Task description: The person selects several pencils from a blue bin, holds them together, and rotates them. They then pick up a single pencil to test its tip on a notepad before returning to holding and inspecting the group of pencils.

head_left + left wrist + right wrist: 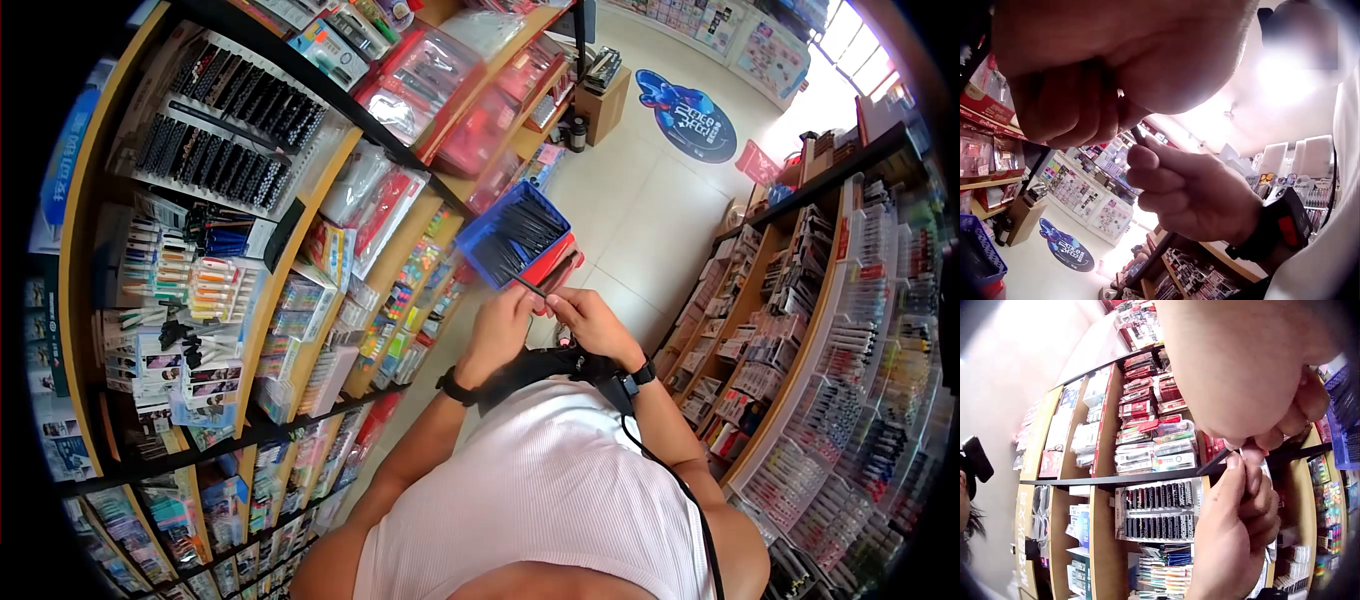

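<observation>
Between my two hands is a slim black pen-like stick [530, 287], seen end-on and partly hidden by fingers. My left hand [500, 328] pinches it with thumb and fingertips, as the right wrist view shows, where the stick [1213, 464] pokes out past the thumb. From the other side my right hand [598, 322] pinches it; in the left wrist view its thumb and curled index finger [1143, 157] meet on the stick. Just beyond the hands sits a blue plastic basket [472, 262] of many similar black sticks, above a red item [566, 268].
Shelves of packed stationery [300, 200] rise close on the left, with boxed black patterned items and pens. Another pen rack [830, 330] lines the right. A tiled aisle [620, 215] runs ahead to a round blue floor sticker [690, 118] and a cardboard box [604, 108].
</observation>
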{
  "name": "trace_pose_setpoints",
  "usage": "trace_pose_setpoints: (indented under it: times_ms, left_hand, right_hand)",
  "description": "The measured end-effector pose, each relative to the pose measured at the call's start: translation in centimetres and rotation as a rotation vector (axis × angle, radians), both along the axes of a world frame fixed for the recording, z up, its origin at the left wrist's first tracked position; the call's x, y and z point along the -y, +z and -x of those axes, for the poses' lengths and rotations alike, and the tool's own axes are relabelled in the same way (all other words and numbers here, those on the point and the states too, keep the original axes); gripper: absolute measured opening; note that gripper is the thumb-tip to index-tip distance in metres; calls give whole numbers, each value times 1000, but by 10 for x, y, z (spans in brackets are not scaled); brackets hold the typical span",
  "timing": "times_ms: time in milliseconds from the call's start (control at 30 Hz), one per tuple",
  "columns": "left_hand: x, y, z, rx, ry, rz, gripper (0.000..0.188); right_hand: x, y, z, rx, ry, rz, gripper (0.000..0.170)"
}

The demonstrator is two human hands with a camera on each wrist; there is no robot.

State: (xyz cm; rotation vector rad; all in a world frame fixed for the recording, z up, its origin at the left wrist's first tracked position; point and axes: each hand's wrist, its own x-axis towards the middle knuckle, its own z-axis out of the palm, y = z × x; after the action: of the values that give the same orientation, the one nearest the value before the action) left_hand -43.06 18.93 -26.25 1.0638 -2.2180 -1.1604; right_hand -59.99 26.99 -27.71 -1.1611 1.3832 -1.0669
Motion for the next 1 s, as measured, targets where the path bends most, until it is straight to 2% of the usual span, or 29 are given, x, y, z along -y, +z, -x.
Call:
trace_pose_setpoints:
  times_ms: [233, 300, 333, 400, 500, 567, 667, 767, 933, 1000]
  left_hand:
    - [-10, 0, 1, 136, -15, 26, 24]
    - [-9, 2, -3, 109, -3, 13, 25]
    - [-9, 3, -5, 83, 10, 2, 26]
    - [-8, 9, -8, 74, 6, 3, 25]
    - [-11, 14, -7, 58, -10, -11, 24]
    - [-13, 14, -3, 48, -17, -27, 24]
    - [-14, 11, 6, 38, -50, -51, 23]
    - [-10, 6, 11, -89, -56, -15, 24]
    - [6, 18, 5, -43, 33, -83, 28]
    - [20, 7, -4, -11, 81, -36, 28]
  right_hand:
    - [0, 7, 4, -3, -3, -39, 35]
    - [1, 4, 8, 14, -135, 0, 36]
    - [2, -6, 13, 13, -135, 0, 36]
    - [3, -29, 26, -6, -376, -21, 35]
    - [2, -31, 38, 115, -440, -69, 35]
    - [0, -23, 30, 97, -417, -92, 34]
    - [-1, -4, 9, -37, -175, 12, 30]
    - [1, -4, -3, -53, -84, 2, 31]
    - [1, 7, 1, -94, -49, -65, 34]
    - [0, 4, 2, -110, -55, -57, 35]
